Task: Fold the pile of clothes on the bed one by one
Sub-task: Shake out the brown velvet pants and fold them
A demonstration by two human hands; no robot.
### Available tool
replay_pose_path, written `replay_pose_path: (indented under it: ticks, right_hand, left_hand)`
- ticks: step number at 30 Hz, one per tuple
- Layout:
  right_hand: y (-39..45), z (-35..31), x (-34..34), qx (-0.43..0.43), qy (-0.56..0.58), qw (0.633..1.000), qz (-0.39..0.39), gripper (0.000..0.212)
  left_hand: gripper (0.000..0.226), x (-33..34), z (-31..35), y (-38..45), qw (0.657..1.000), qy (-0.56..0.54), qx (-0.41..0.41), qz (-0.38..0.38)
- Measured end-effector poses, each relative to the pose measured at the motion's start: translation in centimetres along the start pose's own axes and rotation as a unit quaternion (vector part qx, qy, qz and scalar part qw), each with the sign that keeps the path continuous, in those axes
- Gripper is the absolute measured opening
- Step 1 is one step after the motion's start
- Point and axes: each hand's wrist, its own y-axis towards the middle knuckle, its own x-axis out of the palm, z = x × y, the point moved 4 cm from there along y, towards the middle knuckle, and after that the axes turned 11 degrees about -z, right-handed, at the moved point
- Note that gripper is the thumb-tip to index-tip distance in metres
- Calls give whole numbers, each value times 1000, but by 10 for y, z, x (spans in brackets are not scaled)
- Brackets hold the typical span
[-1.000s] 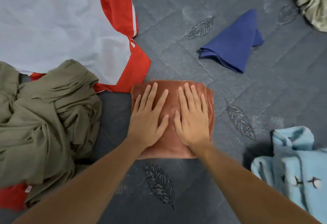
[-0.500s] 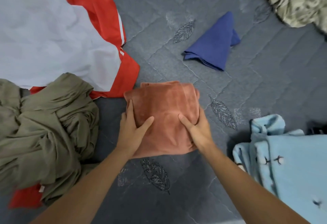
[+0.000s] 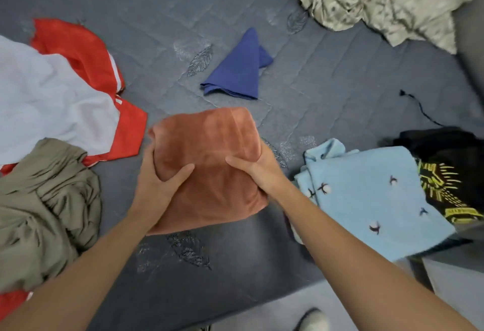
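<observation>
Rust-coloured folded cloth (image 3: 209,163) sits gripped between your left hand (image 3: 154,186) and right hand (image 3: 258,171), thumbs on top, near the bed's (image 3: 327,100) front edge.

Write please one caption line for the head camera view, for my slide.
Both hands, left and right, grip a folded rust-orange plush cloth above the grey quilted bed.

Left hand (image 3: 157,184) and right hand (image 3: 258,171) grip opposite sides of one bundle, thumbs on top.
</observation>
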Motion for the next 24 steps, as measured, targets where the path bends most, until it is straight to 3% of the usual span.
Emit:
replay_pose_path:
  ticks: [7,15,24]
  right_hand:
    - [-123,-35,-162,-46,-19,995,87,82]
    - [-261,-52,-373,-76,-51,986,138,73]
    - [-305,4,-540,-49,-74,981,175,72]
  left_hand:
    - [79,138,145,-45,996,16,82,-45]
    - [70,333,279,-106,989,5,121,-83]
    - [86,513,305,-97,980,20,99,-172]
